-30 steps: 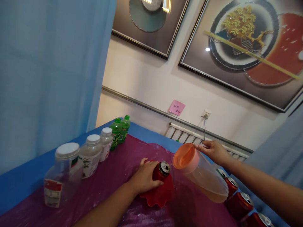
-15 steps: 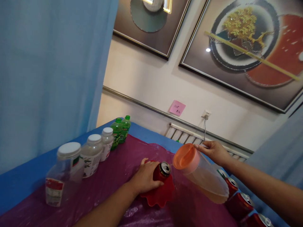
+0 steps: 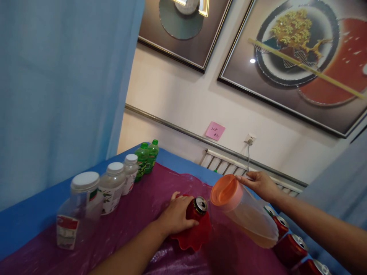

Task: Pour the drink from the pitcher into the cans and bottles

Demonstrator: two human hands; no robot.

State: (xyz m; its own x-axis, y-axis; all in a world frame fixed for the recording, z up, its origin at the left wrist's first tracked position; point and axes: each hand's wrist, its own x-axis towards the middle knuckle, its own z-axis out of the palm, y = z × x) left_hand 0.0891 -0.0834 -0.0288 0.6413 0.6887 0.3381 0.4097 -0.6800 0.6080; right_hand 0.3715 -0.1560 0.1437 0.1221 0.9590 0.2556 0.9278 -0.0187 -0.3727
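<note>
Left hand (image 3: pixel 177 215): curled round the red can, thumb along the near side.
Red can (image 3: pixel 190 211): glossy red wall, a black band with small gold-coloured marks below the rim, silver top with a dark opening; it tilts toward the pitcher, above or in the red dish, its base hidden.
Red dish (image 3: pixel 197 236): bright red, wavy scalloped edge, lying on the purple sheet (image 3: pixel 160 183).
Right hand (image 3: pixel 262 185): gripping the pitcher at the handle, which is mostly hidden by the fingers.
Pitcher (image 3: pixel 252 217): cloudy, see-through body, tipped with its mouth end toward the can; right of the dish.
Orange lid (image 3: pixel 225 190): round, recessed top, paler orange side, close to the can's top but apart from it.
Liquid (image 3: pixel 258 233): pale brown, lying along the pitcher's lower wall; whether any is flowing out is unclear.
</note>
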